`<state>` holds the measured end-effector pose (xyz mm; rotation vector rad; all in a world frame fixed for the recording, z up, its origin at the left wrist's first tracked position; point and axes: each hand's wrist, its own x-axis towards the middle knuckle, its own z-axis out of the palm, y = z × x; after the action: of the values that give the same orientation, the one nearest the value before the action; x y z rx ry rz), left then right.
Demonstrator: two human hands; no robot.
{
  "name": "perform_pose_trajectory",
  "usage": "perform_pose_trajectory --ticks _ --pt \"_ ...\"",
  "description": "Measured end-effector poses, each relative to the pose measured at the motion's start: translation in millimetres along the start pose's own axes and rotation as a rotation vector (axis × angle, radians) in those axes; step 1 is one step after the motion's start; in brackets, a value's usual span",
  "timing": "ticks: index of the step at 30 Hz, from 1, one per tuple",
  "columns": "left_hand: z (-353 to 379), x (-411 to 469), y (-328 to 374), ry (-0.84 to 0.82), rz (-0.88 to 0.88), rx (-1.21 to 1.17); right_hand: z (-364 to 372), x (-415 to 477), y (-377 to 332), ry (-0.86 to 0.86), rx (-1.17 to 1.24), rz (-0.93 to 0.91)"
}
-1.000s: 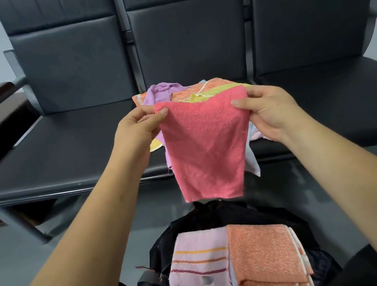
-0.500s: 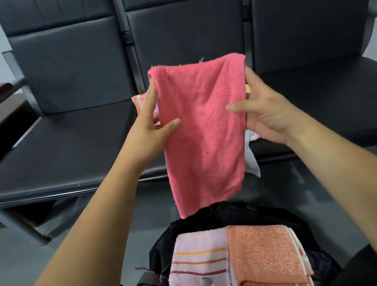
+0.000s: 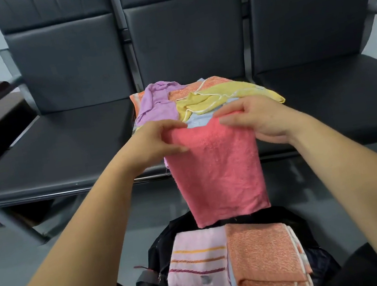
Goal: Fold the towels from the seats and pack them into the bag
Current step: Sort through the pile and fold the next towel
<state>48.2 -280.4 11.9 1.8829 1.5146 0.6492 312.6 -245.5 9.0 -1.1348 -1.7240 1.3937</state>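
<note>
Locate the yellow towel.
Head view, centre: the yellow towel lies crumpled on the middle seat, right of the purple towel, just beyond the right hand.

Your pink towel [image 3: 217, 175]: nubby matt terry cloth. Behind it, seats [image 3: 59, 143] in smooth, faintly sheened black leatherette; below it, a coarse-woven orange towel [image 3: 262, 254].

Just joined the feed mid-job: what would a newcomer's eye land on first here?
The pink towel, hanging in mid-frame, gripped at its top corners by the left hand and right hand. Behind it a loose heap of towels lies on the middle seat; below it, the black bag holds two folded towels side by side.
</note>
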Motion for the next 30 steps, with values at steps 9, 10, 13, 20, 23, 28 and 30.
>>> perform_pose_trajectory --ticks 9,10,13,20,23,28,30 --pt "0 5 -4 0.096 0.01 0.092 12 1 3 0.118 -0.409 -0.179" --pt "1 6 -6 0.117 0.012 0.035 10 2 8 0.126 -0.306 -0.155" --pt "6 6 -5 0.21 -0.062 -0.177 10 5 14 0.189 0.034 -0.068" --pt "9 7 6 0.092 -0.298 -0.842 15 13 13 0.145 0.517 0.117" --pt "4 3 3 0.021 -0.26 -0.639 9 3 7 0.017 0.142 0.0" --pt "6 0 7 0.178 -0.073 0.016 13 3 2 0.183 -0.398 -0.19" --pt "7 1 6 0.182 -0.051 -0.051 15 4 3 0.239 -0.317 -0.191"
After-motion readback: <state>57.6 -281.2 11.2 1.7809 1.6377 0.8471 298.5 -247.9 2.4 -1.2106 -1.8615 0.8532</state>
